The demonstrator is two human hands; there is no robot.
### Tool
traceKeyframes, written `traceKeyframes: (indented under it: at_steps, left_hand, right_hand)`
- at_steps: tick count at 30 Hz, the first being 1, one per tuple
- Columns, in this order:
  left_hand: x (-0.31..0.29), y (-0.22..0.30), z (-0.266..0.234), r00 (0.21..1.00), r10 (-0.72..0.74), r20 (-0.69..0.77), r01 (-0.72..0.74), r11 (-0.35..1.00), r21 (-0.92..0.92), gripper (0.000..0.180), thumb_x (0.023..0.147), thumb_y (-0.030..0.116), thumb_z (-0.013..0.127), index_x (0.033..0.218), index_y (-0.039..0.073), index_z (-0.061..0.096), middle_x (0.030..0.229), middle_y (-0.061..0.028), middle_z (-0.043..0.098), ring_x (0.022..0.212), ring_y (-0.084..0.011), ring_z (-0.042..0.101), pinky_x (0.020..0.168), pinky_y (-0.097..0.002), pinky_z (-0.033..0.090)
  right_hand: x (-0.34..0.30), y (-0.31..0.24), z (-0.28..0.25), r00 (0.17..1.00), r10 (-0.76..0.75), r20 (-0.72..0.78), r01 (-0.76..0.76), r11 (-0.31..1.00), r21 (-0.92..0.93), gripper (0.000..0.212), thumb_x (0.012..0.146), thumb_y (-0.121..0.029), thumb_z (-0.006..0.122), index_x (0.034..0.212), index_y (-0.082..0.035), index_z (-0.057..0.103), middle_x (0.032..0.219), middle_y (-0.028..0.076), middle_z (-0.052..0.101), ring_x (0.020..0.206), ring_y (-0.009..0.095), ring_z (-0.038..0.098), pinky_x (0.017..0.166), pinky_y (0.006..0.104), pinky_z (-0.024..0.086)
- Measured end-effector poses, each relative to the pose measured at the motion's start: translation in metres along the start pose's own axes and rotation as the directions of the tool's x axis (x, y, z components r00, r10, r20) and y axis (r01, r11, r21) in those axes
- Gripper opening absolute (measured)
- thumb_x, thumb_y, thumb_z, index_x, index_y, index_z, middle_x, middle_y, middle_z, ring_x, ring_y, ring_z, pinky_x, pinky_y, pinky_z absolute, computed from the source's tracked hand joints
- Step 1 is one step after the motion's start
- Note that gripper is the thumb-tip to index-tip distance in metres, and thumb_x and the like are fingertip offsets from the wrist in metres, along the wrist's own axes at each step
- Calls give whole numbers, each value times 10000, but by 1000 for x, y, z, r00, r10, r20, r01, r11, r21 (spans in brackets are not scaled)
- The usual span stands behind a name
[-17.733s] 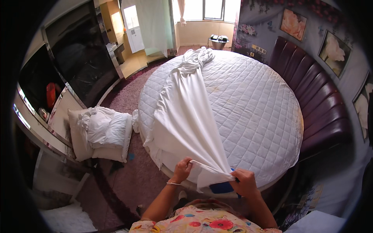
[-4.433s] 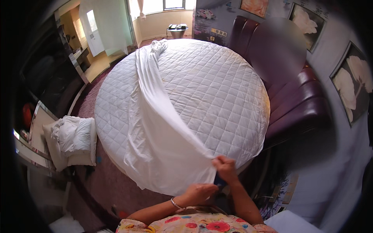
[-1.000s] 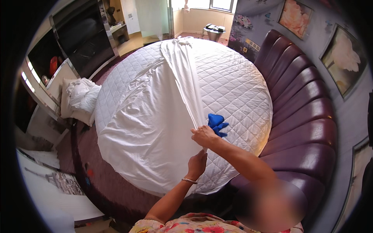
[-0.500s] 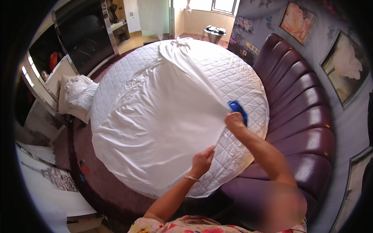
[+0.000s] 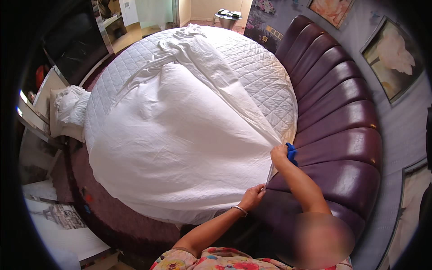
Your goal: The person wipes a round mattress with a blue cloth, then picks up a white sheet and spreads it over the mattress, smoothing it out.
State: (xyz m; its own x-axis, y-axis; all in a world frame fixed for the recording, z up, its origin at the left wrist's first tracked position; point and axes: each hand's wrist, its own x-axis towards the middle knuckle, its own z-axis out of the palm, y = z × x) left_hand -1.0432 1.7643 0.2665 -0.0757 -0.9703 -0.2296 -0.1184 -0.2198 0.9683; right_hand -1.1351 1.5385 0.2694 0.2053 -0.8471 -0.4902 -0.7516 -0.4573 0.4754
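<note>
A white bed sheet (image 5: 180, 135) is spread over a round bed with a quilted white mattress cover (image 5: 265, 81). Close to the headboard, my right hand (image 5: 279, 154) is closed on the sheet's edge. A blue object (image 5: 291, 155) sticks out beside that hand; its kind is not clear, and I cannot tell how it is held. Nearer to me, my left hand (image 5: 254, 197) pinches the same edge, pulling it taut between both hands. At the far side, the sheet lies in bunched folds.
The curved purple padded headboard (image 5: 337, 121) runs along the right. White pillows (image 5: 72, 105) are piled beyond the bed's left side, above dark purple carpet (image 5: 121, 216). At the back stands a small round table (image 5: 228, 19). Framed flower pictures (image 5: 390, 58) hang on the right wall.
Both hands have moved right and nearer to me, drawing the sheet's edge toward the headboard. The sheet now billows and covers more of the near bed. The view has shifted.
</note>
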Motion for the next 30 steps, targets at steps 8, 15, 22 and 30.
traceKeyframes:
  at_steps: [8, 15, 22, 30]
  left_hand:
    - [23, -23, 37, 999, -30, 16, 32, 995, -92, 367, 881, 198, 567, 1232, 94, 580, 957, -210, 663, 924, -353, 636, 813, -407, 482]
    - [61, -40, 87, 996, 45, 83, -27, 978, -208, 426, 890, 181, 575, 1308, 110, 536, 879, -139, 683, 780, -205, 634, 744, -331, 480]
    - [59, -84, 85, 955, -126, 270, 153, 985, -80, 634, 875, 202, 603, 1443, 95, 345, 1267, -163, 569, 1080, -272, 599, 935, -356, 465]
    - [55, -127, 86, 962, 14, 272, 54, 969, -241, 673, 891, 274, 556, 1443, -6, 291, 1467, -221, 342, 1373, -313, 314, 1134, -342, 239]
  right_hand:
    - [15, 0, 39, 987, -149, -56, 140, 980, -142, 239, 855, -158, 566, 1033, -159, 726, 1066, 18, 693, 993, 178, 656, 760, 328, 503]
    - [48, 61, 95, 996, -22, 84, 50, 939, -339, 266, 862, -206, 586, 1100, -197, 703, 1145, -13, 669, 1093, 176, 611, 821, 380, 450]
    - [57, 75, 131, 993, -40, 115, 70, 960, -270, 258, 888, -221, 545, 1086, -204, 710, 1120, -23, 677, 1084, 174, 614, 813, 375, 454]
    - [73, 68, 173, 994, -56, 94, 80, 958, -275, 246, 872, -204, 537, 1017, -160, 731, 1065, 11, 693, 1019, 162, 641, 780, 333, 475]
